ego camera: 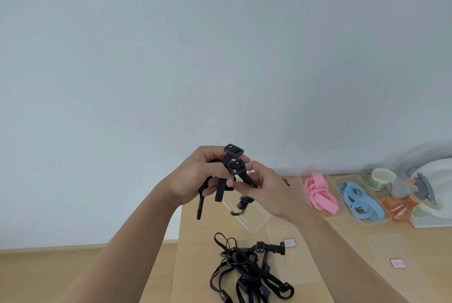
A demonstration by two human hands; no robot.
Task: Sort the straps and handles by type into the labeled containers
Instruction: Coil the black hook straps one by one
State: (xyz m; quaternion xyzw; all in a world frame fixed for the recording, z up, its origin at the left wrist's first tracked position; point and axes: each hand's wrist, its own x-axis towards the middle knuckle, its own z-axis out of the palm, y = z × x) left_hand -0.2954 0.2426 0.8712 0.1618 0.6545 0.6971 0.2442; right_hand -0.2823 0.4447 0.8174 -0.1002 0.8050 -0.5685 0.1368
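The black straps (pixel 221 187) are up in the air, lifted off the desk (pixel 195 253) above its far left corner. Two rectangular buckles (pixel 234 150) stick up out of the bunch, one above the other. The left hand (pixel 193 178) has its fingers curled round the bunch, and loose ends hang below it, one out past the desk's left edge. The right hand (pixel 266 195) meets it from the other side, thumb and fingertips pinching one strap just under the lower buckle. A small dark piece dangles below that hand, too blurred to make out.

Under the hands a clear tray (pixel 254 224) lies on the desk near the far left corner. Toward the near edge sits a tangled pile of black straps and cords (pixel 247 271), well apart from the hands, with a strip of bare desktop between pile and tray. Just right of the pile is a clear labelled container (pixel 291 263), and further right a second one (pixel 391 249); the writing on both labels is too small to read.

Along the far edge to the right, pink bands (pixel 318 192) fill one clear box and blue bands (pixel 362 202) the next, with a paper cup (pixel 381 178) and an orange see-through piece (pixel 398 207) beyond. Left of the desk's edge is floor, and a pale wall stands behind.
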